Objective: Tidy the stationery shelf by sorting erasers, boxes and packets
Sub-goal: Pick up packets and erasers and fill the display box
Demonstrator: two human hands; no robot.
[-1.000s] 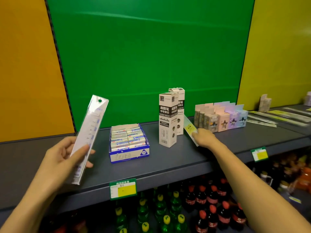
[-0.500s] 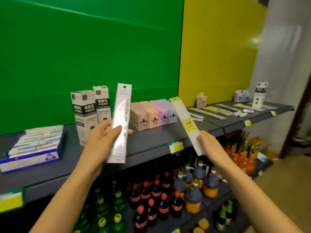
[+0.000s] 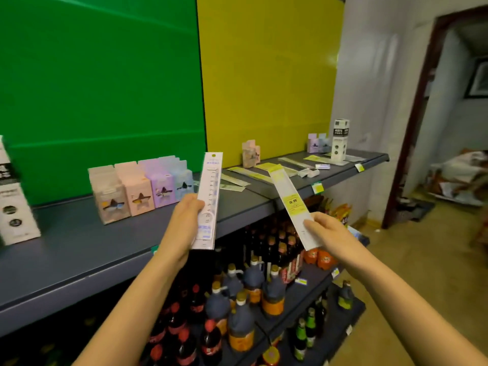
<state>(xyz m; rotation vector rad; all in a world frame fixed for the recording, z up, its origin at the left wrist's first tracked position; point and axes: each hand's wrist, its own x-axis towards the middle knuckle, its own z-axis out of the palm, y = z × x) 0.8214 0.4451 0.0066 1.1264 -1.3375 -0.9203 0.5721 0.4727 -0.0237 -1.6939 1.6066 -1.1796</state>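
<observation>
A: Hands first. Left hand (image 3: 186, 223) grips a clear ruler packet (image 3: 209, 200) by its lower half, held upright. Right hand (image 3: 326, 228) pinches the bottom end of a yellow-label packet (image 3: 290, 204), tilted up and to the left. Both full, nothing let go.

B: What changed?

A: A second back the right hand was down on the shelf beside the tall boxes, picking that yellow one up. Now it's lifted clear, both packets are in the air in front of the shelf edge (image 3: 126, 262), and the view has swung right (eraser tray gone from sight, doorway now showing).

B: So what does that mean for the task?

A: Looks like a carry. My guess is both go to the flat packets (image 3: 239, 180) lying further along.

B: Next out?

A: Row of pastel boxes (image 3: 140, 191) standing together on the grey shelf, under the green panel. One tall black-and-white box (image 3: 14, 207) at the left border, cut off.

B: And beyond?

A: Under the yellow panel the far shelf section (image 3: 375, 157) is messy: the flat packets loose at angles, a lone pink box (image 3: 250, 154), small white bits I can't identify, two more pastel boxes (image 3: 318, 142) and another tall box (image 3: 340, 141) at the end. Those strays probably belong back with the left groups, so sorting seems well short of done. Bottles (image 3: 237, 299) fill the lower shelves, not our job.
</observation>
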